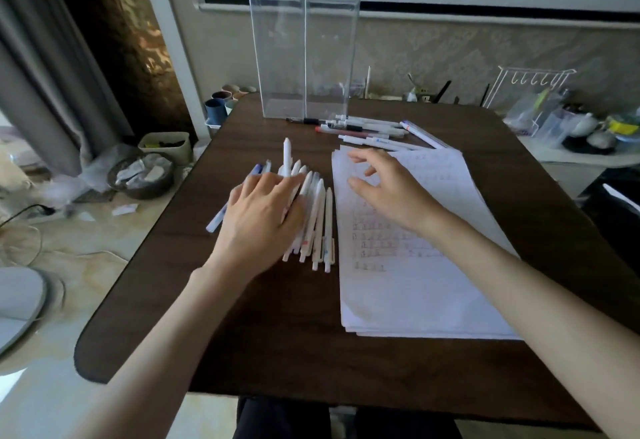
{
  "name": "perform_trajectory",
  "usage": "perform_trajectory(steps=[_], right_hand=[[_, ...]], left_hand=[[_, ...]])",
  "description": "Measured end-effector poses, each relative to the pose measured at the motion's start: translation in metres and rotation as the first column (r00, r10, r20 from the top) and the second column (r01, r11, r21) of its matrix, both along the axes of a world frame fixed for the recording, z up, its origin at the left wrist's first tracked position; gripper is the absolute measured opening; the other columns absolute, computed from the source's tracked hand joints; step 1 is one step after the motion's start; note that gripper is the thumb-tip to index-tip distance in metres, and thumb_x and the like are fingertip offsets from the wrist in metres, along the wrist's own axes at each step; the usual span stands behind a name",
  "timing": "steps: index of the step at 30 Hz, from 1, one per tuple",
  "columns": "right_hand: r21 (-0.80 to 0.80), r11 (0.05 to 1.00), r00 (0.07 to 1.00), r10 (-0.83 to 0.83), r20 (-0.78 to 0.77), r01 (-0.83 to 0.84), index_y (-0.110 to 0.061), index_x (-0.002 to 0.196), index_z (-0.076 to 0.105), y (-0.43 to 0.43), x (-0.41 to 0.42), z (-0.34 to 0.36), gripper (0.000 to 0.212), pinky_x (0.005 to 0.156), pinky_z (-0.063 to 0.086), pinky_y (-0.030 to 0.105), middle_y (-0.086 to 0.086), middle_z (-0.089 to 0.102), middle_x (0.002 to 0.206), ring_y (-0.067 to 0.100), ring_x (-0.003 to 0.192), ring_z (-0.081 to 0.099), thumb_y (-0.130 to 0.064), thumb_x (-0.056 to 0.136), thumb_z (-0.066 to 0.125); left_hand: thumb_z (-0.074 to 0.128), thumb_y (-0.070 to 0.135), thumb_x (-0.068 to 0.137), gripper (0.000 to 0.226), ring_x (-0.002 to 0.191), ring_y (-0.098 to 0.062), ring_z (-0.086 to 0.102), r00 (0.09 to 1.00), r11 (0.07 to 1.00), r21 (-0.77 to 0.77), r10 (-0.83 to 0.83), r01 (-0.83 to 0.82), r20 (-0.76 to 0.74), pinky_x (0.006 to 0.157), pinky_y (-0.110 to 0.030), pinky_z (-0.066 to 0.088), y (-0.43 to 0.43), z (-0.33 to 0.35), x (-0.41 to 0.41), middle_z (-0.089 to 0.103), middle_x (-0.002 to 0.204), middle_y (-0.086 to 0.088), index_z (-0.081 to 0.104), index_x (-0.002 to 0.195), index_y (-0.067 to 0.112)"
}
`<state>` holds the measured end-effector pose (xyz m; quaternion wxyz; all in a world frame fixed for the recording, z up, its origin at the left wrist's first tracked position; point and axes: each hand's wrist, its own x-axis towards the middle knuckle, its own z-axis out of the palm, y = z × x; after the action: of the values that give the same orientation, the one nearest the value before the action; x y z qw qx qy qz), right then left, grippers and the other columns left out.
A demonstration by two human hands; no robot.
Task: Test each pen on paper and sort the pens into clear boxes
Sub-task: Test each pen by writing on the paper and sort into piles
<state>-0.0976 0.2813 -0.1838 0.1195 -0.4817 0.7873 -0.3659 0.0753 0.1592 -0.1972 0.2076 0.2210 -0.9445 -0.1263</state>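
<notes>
we're looking down at a dark wooden tabletop point(277, 334), and the left hand point(263, 210) lies palm down on a pile of white pens point(317, 223), its grip wide, fingers spread flat across the barrels and curled round none of them. one white pen point(286, 156) pokes out past the fingertips, pointing away from us toward the far edge; whether a finger pins it we cannot tell. a blue-marked pen point(216, 222) sticks out from under the left side of that hand. just right of the pile sits a stack of paper point(415, 293), its top sheet covered in rows of faint test marks. the right hand point(388, 189) hangs over the upper part of the sheet, grip loose and holding nothing, fingers lightly bent, thumb apart from them. at the far edge two tall clear boxes point(304, 57) stand upright, side by side and touching; the blur keeps us from saying what is in them. right in front of them, beyond the top of the paper, a second group of pens point(367, 130) lies scattered flat, some white, some with dark or red parts.
</notes>
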Motion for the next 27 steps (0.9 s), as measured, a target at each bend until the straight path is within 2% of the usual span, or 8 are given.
perform_trajectory(steps=[3, 6, 10, 13, 18, 23, 25, 27], right_hand=[[-0.025, 0.997, 0.985, -0.072, -0.154, 0.069, -0.012, 0.130, 0.052, -0.029, -0.033, 0.001, 0.035, 0.098, 0.032, 0.024, 0.005, 0.049, 0.132, 0.018, 0.124, 0.042, -0.009, 0.096, 0.046], [-0.065, 0.969, 0.911, -0.247, -0.331, 0.239, -0.007, 0.114, 0.063, -0.054, -0.071, -0.001, 0.028, 0.093, 0.040, 0.036, 0.010, 0.060, 0.117, 0.026, 0.112, 0.049, -0.004, 0.095, 0.043], [0.205, 0.896, 0.802, -0.228, -0.553, 0.395, -0.007, 0.105, 0.065, -0.071, -0.109, -0.009, 0.022, 0.082, 0.043, 0.039, 0.012, 0.062, 0.112, 0.032, 0.109, 0.046, -0.016, 0.097, 0.046], [0.303, 0.878, 0.801, -0.138, -0.583, 0.372, -0.007, 0.101, 0.065, -0.077, -0.116, -0.016, 0.022, 0.085, 0.042, 0.041, 0.012, 0.060, 0.111, 0.032, 0.108, 0.045, -0.020, 0.097, 0.048], [0.137, 0.960, 0.780, -0.112, -0.616, 0.246, -0.004, 0.097, 0.049, -0.075, -0.105, -0.011, 0.003, 0.075, 0.044, 0.045, 0.015, 0.057, 0.097, 0.033, 0.091, 0.052, -0.004, 0.095, 0.046], [0.016, 0.998, 0.833, -0.046, -0.552, 0.065, -0.008, 0.130, 0.046, -0.036, -0.067, 0.008, 0.048, 0.073, 0.042, 0.041, 0.008, 0.049, 0.100, 0.026, 0.089, 0.049, 0.014, 0.088, 0.034], [-0.029, 0.996, 0.833, -0.088, -0.546, 0.086, -0.009, 0.124, 0.053, -0.010, -0.050, 0.009, 0.035, 0.074, 0.041, 0.040, 0.009, 0.048, 0.099, 0.028, 0.086, 0.050, 0.000, 0.093, 0.039], [0.008, 0.984, 0.824, -0.146, -0.548, 0.180, -0.015, 0.100, 0.061, 0.016, -0.031, 0.009, 0.032, 0.082, 0.034, 0.038, 0.005, 0.048, 0.093, 0.023, 0.087, 0.049, -0.037, 0.097, 0.039]], left_hand=[[0.026, 0.044, 0.091, 0.049, 0.119, -0.021, 0.044, 0.999, 0.999, -0.021, 0.039, -0.038, 0.021, 0.097, -0.038, 0.034, -0.003, -0.014, -0.002, 0.053, 0.127, 0.002, 0.054, 0.127, 0.026], [0.029, 0.043, 0.091, 0.047, 0.114, -0.020, 0.050, 0.998, 0.996, -0.064, 0.057, -0.057, -0.005, 0.093, -0.037, 0.040, -0.004, -0.020, -0.002, 0.058, 0.123, 0.002, 0.059, 0.122, 0.025], [0.035, 0.040, 0.091, 0.041, 0.114, -0.019, 0.051, 0.998, 0.996, -0.069, 0.062, -0.064, -0.026, 0.093, -0.036, 0.040, -0.004, -0.022, -0.003, 0.059, 0.121, 0.002, 0.060, 0.120, 0.025], [0.039, 0.038, 0.091, 0.038, 0.114, -0.019, 0.051, 0.998, 0.996, -0.065, 0.060, -0.062, -0.024, 0.092, -0.036, 0.041, -0.006, -0.022, -0.003, 0.059, 0.120, 0.003, 0.061, 0.119, 0.025], [0.037, 0.040, 0.090, 0.040, 0.117, -0.021, 0.050, 0.998, 0.997, -0.058, 0.057, -0.058, -0.018, 0.096, -0.036, 0.038, -0.005, -0.021, -0.001, 0.057, 0.125, 0.000, 0.059, 0.120, 0.026], [0.038, 0.038, 0.092, 0.041, 0.128, -0.025, 0.035, 0.984, 0.996, -0.066, -0.069, 0.058, -0.166, 0.104, -0.039, 0.025, 0.001, -0.008, 0.001, 0.046, 0.137, -0.008, 0.058, 0.123, 0.021], [0.040, 0.034, 0.092, 0.036, 0.122, -0.021, 0.039, 0.969, 0.988, -0.071, -0.148, 0.136, -0.199, 0.098, -0.034, 0.030, 0.007, -0.004, 0.002, 0.051, 0.128, -0.006, 0.063, 0.115, 0.019], [0.040, 0.031, 0.092, 0.034, 0.112, -0.019, 0.045, 0.956, 0.972, -0.081, -0.233, 0.222, -0.176, 0.090, -0.034, 0.038, 0.012, -0.004, 0.004, 0.056, 0.118, -0.004, 0.066, 0.107, 0.015]])
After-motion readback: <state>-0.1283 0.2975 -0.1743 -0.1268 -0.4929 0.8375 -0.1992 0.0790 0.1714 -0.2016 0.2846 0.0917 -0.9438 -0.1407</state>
